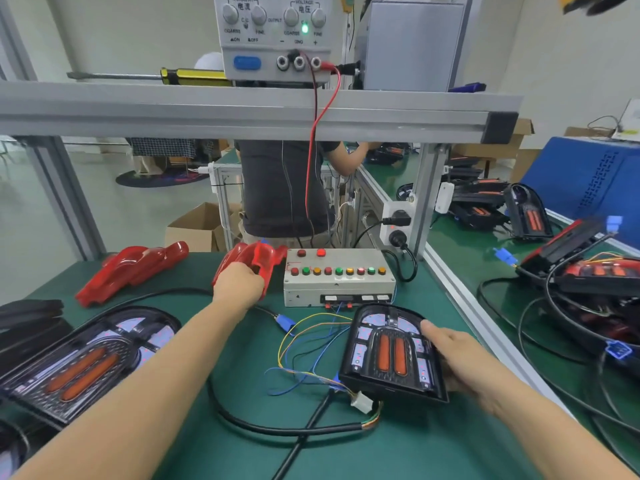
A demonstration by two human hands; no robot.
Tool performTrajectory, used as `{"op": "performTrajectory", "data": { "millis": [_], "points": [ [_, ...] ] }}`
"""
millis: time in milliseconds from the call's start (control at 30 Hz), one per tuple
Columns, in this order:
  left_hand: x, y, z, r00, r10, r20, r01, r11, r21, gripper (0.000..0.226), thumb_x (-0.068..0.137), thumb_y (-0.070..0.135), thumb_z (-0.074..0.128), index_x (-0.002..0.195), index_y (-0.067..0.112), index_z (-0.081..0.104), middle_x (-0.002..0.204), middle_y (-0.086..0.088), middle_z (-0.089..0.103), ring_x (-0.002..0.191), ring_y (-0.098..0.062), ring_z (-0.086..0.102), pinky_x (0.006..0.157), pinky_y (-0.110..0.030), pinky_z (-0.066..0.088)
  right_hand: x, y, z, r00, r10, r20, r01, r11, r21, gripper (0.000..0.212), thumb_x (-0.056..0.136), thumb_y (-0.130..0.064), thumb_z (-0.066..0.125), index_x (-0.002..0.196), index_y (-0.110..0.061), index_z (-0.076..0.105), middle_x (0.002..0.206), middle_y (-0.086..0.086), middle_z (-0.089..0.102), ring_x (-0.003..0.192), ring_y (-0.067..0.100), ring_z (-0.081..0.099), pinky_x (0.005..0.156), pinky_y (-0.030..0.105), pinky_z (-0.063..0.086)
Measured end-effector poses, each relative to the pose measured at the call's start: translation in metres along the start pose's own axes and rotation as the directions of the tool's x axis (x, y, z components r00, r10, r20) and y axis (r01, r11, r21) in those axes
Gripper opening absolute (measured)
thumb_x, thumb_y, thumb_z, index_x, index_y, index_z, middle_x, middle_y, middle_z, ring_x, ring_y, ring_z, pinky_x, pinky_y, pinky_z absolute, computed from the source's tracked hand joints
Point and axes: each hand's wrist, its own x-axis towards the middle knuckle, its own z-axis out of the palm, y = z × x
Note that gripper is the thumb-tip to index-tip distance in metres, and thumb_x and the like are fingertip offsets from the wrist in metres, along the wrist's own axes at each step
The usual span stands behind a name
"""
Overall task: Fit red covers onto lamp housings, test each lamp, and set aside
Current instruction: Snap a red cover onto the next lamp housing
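— Green matting covers the tabletop [194, 341], smooth and slightly worn, under an aluminium frame [242, 112] that carries a power supply [273, 36]. What sits on it?

— A black lamp housing [391, 355], arch-shaped, with two orange oblong lenses in a ribbed centre and pale reflective panels around them. It lies flat at centre right. The right hand [464, 362] holds its right edge, thumb on the top rim, the other fingers hidden underneath.

— And the left hand [239, 284]?

— Its grip is closed on a glossy, translucent red cover [258, 263], curved and moulded, just left of the grey test box [339, 278] with its row of coloured buttons. The fingers are tucked behind the plastic, so only the knuckles show.

— Anything else?

— A second red cover [131, 271] lies farther left, apart from the first. Another housing [83, 362] sits at lower left, partly cut off by the edge. Thin coloured wires [311, 341] and a black cable [277, 426] loop between them; where they enter the held housing is hard to make out. More housings [530, 213] lie on the neighbouring bench at right.
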Motion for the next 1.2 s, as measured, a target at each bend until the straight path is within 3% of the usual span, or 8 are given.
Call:
{"op": "performTrajectory", "data": {
  "millis": [167,300,433,533,700,900,1100,1200],
  "points": [
    [-0.026,-0.008,-0.024,0.999,-0.032,0.034,0.041,0.961,-0.274,0.012,0.081,0.0,0.057,0.077,-0.005,0.067,0.062,-0.012,0.043,0.056,-0.022,0.034,0.051,-0.025,0.027,0.0,-0.005,0.0,0.998,-0.031,-0.063,0.017,0.978,-0.208,0.038,0.098,-0.042,0.051,0.106,-0.007,0.064,0.07,-0.002,0.071,0.054,0.011,0.062,0.049,0.019,0.048],
    [-0.067,0.015,-0.036,0.98,0.045,0.193,0.062,0.855,-0.516,0.026,0.09,0.001,0.056,0.064,0.009,0.056,0.045,-0.002,0.041,0.034,-0.011,0.026,0.035,-0.012,0.018,-0.007,-0.01,0.007,0.938,-0.286,-0.195,0.097,0.758,-0.644,0.05,0.098,-0.046,0.047,0.134,-0.012,0.053,0.135,0.007,0.055,0.12,0.024,0.053,0.096,0.033,0.041],
    [-0.118,0.048,-0.023,0.882,0.216,0.418,0.073,0.815,-0.575,0.024,0.092,0.002,0.054,0.07,0.01,0.058,0.047,0.002,0.046,0.031,-0.003,0.029,0.035,-0.012,0.017,-0.031,-0.031,0.035,0.842,-0.528,-0.114,0.455,0.807,-0.376,0.018,0.097,-0.04,0.053,0.09,-0.031,0.066,0.092,-0.009,0.068,0.085,0.006,0.059,0.072,0.019,0.043],
    [-0.14,0.067,-0.002,0.809,0.293,0.51,0.054,0.826,-0.561,0.017,0.094,0.008,0.056,0.077,0.011,0.06,0.054,-0.001,0.047,0.036,-0.005,0.031,0.036,-0.015,0.019,-0.042,-0.041,0.053,0.923,-0.384,0.023,0.384,0.923,0.0,0.027,0.096,-0.042,0.055,0.08,-0.026,0.07,0.066,-0.011,0.067,0.052,0.0,0.055,0.048,0.015,0.044],
    [-0.145,0.077,0.016,0.741,0.389,0.548,-0.025,0.83,-0.557,0.009,0.089,0.007,0.061,0.083,0.011,0.067,0.052,0.003,0.056,0.038,-0.007,0.042,0.036,-0.017,0.03,-0.039,-0.036,0.049,0.968,-0.251,-0.026,0.252,0.958,0.139,0.027,0.097,-0.03,0.057,0.092,-0.007,0.07,0.062,0.0,0.061,0.05,0.007,0.05,0.041,0.019,0.04],
    [-0.094,0.082,0.026,0.883,0.175,0.435,0.074,0.865,-0.497,0.006,0.089,0.017,0.06,0.086,0.012,0.06,0.081,-0.003,0.056,0.062,-0.014,0.044,0.052,-0.022,0.039,-0.037,-0.03,0.026,0.95,-0.283,-0.129,0.278,0.959,-0.056,0.031,0.096,-0.032,0.058,0.081,-0.005,0.063,0.054,0.001,0.055,0.044,0.011,0.046,0.039,0.02,0.038],
    [-0.095,0.094,0.066,0.704,0.06,0.707,0.287,0.888,-0.361,0.026,0.09,0.028,0.062,0.103,0.006,0.062,0.099,-0.014,0.067,0.085,-0.027,0.066,0.076,-0.031,0.053,-0.043,-0.019,0.022,0.925,-0.361,-0.119,0.337,0.924,-0.18,0.026,0.091,-0.036,0.064,0.08,-0.013,0.06,0.063,0.002,0.071,0.041,0.008,0.05,0.04,0.019,0.038],
    [-0.096,0.096,0.07,0.694,0.006,0.72,0.391,0.836,-0.384,0.008,0.092,0.012,0.057,0.087,0.005,0.058,0.077,-0.013,0.064,0.058,-0.02,0.064,0.053,-0.024,0.051,-0.045,-0.014,0.014,0.886,-0.432,-0.169,0.371,0.879,-0.299,0.02,0.088,-0.041,0.066,0.082,-0.022,0.064,0.058,0.001,0.068,0.049,0.009,0.059,0.058,0.029,0.051]
  ]
}}
